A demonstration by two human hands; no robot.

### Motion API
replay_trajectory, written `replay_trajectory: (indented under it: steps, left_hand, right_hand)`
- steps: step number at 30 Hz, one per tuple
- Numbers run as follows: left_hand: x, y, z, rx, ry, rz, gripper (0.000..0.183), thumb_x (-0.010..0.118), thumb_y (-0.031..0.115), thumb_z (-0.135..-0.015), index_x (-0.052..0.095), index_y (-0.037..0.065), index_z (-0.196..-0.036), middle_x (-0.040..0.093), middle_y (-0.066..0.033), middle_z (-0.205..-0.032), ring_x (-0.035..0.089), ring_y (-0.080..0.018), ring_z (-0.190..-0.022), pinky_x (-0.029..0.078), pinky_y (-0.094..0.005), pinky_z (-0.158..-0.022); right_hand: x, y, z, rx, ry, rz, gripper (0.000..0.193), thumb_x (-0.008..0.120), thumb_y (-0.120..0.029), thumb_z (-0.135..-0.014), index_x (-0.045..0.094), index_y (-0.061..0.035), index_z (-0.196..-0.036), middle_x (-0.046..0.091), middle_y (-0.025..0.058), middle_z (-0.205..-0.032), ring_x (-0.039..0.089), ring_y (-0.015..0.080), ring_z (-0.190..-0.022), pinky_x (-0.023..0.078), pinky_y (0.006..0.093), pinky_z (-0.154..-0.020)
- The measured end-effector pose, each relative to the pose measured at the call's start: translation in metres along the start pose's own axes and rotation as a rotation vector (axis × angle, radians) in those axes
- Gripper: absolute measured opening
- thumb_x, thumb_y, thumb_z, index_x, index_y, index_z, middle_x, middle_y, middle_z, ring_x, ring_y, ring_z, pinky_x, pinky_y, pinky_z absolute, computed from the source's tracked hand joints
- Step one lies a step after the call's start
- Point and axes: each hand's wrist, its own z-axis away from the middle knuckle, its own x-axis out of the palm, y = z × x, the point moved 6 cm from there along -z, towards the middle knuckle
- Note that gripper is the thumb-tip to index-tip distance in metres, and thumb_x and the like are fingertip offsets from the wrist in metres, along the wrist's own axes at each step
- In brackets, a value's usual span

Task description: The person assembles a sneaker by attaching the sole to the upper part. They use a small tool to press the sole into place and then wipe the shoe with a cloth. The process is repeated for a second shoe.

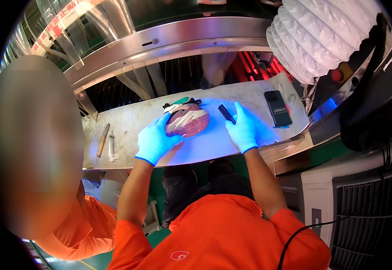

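My left hand (157, 140), in a white knitted glove that glows blue, grips a shoe (190, 121) by its near left side. The shoe has a patterned reddish-pink and cream surface, with green and black parts at its far end. It is held just over the worktable (218, 146); whether it touches the top I cannot tell. To its right, my gloved right hand (242, 130) is closed round a slim black flashlight (226, 114), which points toward the shoe. Blue-violet light spreads over the tabletop around both hands.
On the table's right lies a black phone (278, 109). A wooden-handled tool (102, 140) and a clear syringe-like tube (111, 146) lie at left. Beyond the table runs a metal-framed line (196, 38). A white ribbed duct (319, 38) hangs at upper right. A person in orange (85, 227) is close at left.
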Motion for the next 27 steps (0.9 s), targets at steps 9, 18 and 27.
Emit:
replay_trajectory:
  steps: [9,18,27]
  left_hand:
    - [-0.001,-0.01,-0.006,0.031,0.014,0.046,0.093,0.096,0.049,-0.074,0.068,0.012,-0.155,0.083,-0.0201,-0.123,0.082,-0.0393,-0.108,0.064,-0.0467,-0.097]
    - [0.0,-0.01,-0.005,0.019,0.021,0.139,0.089,0.095,0.047,-0.074,0.069,0.014,-0.153,0.083,-0.0206,-0.122,0.081,-0.0407,-0.109,0.064,-0.0484,-0.097]
    - [-0.005,-0.011,0.005,0.023,0.108,0.216,0.092,0.102,0.043,-0.071,0.072,0.005,-0.149,0.083,-0.0224,-0.122,0.084,-0.0321,-0.107,0.065,-0.0408,-0.096]
  right_hand:
    - [-0.001,-0.015,0.034,-0.279,-0.087,-0.259,0.029,0.08,-0.032,-0.101,0.082,-0.0078,-0.117,0.079,0.0178,-0.089,0.079,0.0354,-0.081,0.06,0.0449,-0.073]
    - [0.0,-0.014,0.033,-0.31,-0.062,-0.262,0.028,0.08,-0.034,-0.101,0.083,-0.0092,-0.116,0.078,0.0201,-0.092,0.077,0.0415,-0.083,0.059,0.048,-0.072]
    - [-0.006,-0.002,0.032,-0.229,-0.189,0.105,0.039,0.08,-0.034,-0.099,0.08,-0.0086,-0.128,0.078,0.0218,-0.113,0.074,0.046,-0.097,0.059,0.0542,-0.086]
